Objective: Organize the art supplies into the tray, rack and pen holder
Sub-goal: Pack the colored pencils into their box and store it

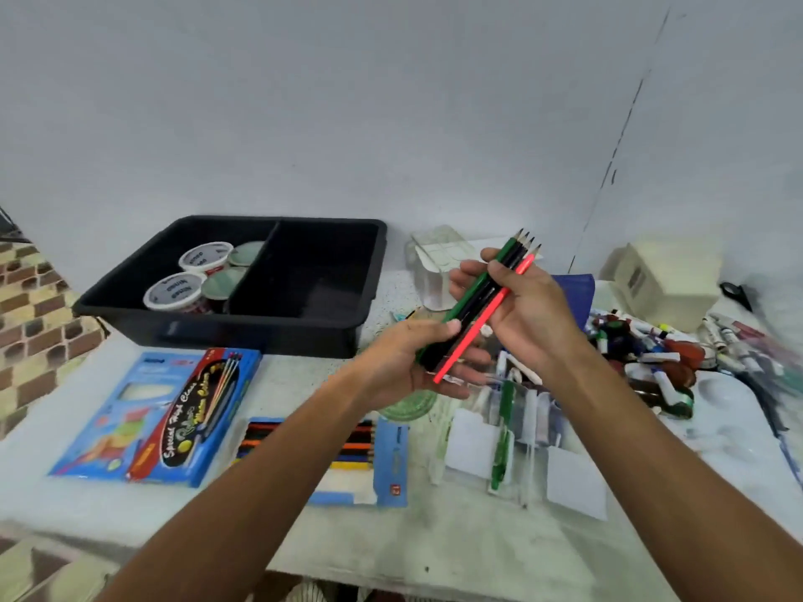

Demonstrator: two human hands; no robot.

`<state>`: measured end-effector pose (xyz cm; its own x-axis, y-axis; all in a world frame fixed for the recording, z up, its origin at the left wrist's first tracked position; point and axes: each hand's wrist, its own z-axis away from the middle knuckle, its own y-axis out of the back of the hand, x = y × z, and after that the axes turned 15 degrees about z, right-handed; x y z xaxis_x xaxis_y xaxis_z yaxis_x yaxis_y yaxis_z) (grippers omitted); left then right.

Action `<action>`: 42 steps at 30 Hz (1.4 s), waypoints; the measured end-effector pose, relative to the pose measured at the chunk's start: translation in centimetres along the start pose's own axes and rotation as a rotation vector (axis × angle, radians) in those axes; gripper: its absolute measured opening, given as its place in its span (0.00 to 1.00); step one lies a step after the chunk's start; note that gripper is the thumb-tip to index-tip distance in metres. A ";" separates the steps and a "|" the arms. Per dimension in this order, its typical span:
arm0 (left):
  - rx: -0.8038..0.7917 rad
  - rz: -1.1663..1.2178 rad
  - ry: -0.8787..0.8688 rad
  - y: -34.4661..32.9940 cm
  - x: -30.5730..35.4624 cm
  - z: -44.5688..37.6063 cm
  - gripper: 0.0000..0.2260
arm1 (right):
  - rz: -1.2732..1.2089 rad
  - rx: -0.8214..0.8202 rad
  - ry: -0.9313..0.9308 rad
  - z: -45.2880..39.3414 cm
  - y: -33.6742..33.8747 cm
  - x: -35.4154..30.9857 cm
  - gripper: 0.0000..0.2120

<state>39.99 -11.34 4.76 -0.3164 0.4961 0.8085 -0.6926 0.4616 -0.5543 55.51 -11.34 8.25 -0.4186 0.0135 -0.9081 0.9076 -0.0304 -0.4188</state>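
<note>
Both hands hold a bundle of pencils [480, 304] above the table [434, 545], tips pointing far and right. The left hand [417, 362] grips the blunt ends, thumb curled over the green pencil. The right hand [528, 306] wraps its fingers around the middle of the bundle. Visible pencils: 1 green, several black, 1 red.

The black tray [304, 323] sits far left; its left compartment contains 4 paint tubs [204, 271]. A clear pen holder [439, 271] stands just right of the tray, behind the hands. A clear rack [512, 445] lies near right. Loose paint tubes [652, 349] are piled at far right. 2 pencil boxes [174, 410] lie near left.
</note>
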 end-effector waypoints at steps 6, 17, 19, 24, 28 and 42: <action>-0.008 -0.252 0.107 4.2 1.7 6.0 0.09 | -0.015 -0.083 -0.076 2.1 -4.8 4.5 0.06; 0.043 -0.531 0.365 11.4 4.5 13.8 0.09 | 1.256 -0.132 0.453 5.4 -10.9 5.1 0.27; 0.039 -0.636 0.423 11.9 4.9 14.4 0.09 | 1.623 -0.503 0.386 5.4 -12.7 5.6 0.23; 0.019 -0.827 0.537 12.4 5.5 15.1 0.10 | 1.937 -0.995 0.008 3.9 -15.7 7.6 0.08; -0.008 -0.909 0.615 12.9 5.8 15.4 0.10 | 1.906 -1.109 -0.116 2.8 -16.6 9.2 0.07; 0.227 -1.191 0.102 16.8 6.0 16.4 0.11 | 1.708 -0.919 -0.174 1.9 -15.8 12.5 0.05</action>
<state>15.78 -12.68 3.56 0.6400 -0.0901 0.7631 -0.6161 0.5333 0.5797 35.83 -12.59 3.50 0.8348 0.4556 -0.3091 0.0120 0.5463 0.8375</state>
